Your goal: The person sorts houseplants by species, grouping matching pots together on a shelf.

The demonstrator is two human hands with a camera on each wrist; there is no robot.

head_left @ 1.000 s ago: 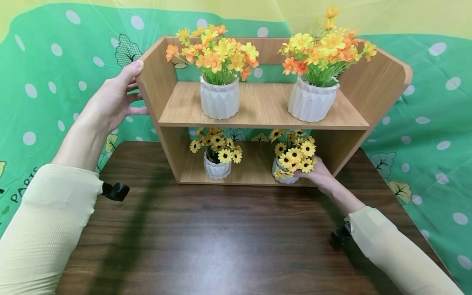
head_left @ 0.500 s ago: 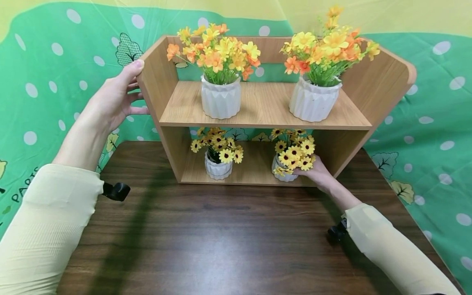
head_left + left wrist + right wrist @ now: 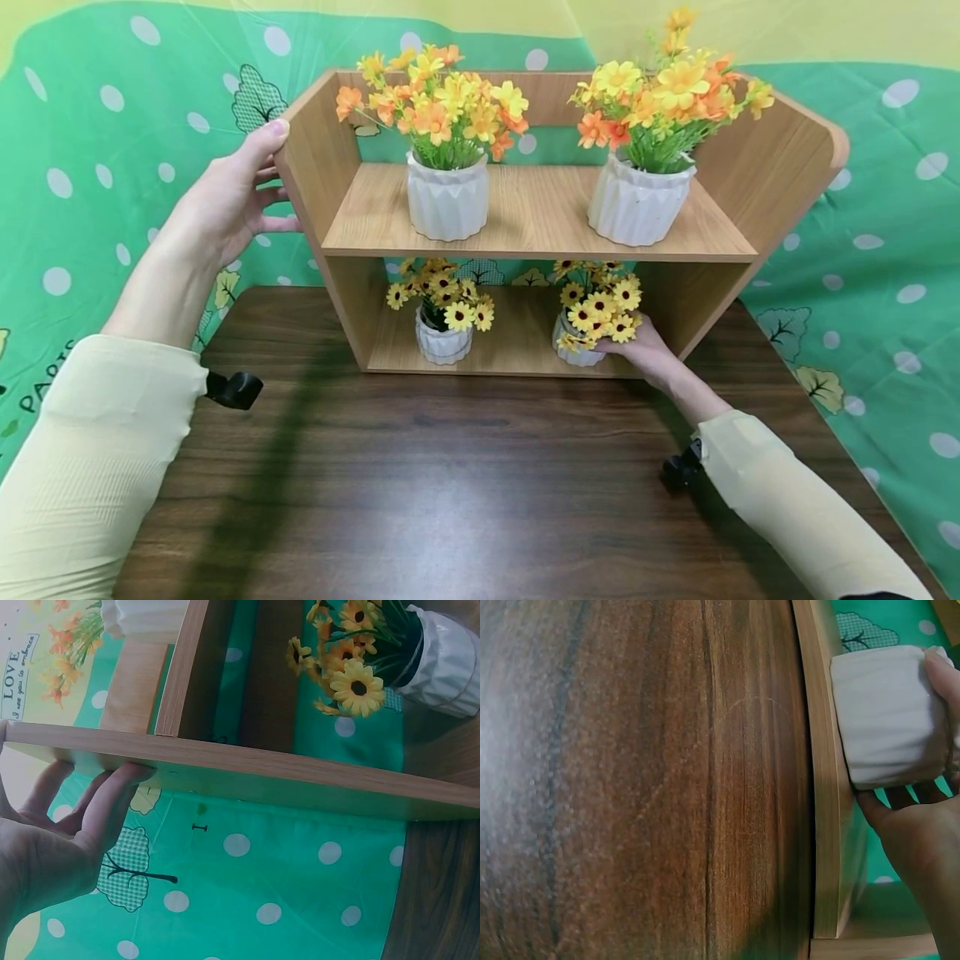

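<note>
A two-tier wooden shelf (image 3: 540, 256) stands on the table. My left hand (image 3: 228, 193) holds its left side panel, thumb at the front edge and fingertips against the outer face, as the left wrist view shows. On the lower tier, my right hand (image 3: 647, 350) grips a small white flowerpot (image 3: 576, 357) of yellow daisy-like flowers (image 3: 600, 307) at the right. In the right wrist view the thumb lies over the rim of the pot (image 3: 889, 716), the fingers behind it; it sits upright near the tier's front edge. A matching potted plant (image 3: 444, 342) stands to its left.
Two larger white pots, left (image 3: 448, 200) and right (image 3: 640, 202), with orange and yellow flowers stand on the upper tier. The dark wooden table (image 3: 450, 483) stretches in front. Behind hangs a green dotted cloth (image 3: 105, 225). Black wrist cameras jut from both sleeves.
My right forearm has shifted slightly to the left, its hand still around the small flowerpot. The left hand keeps its hold on the shelf's side panel.
</note>
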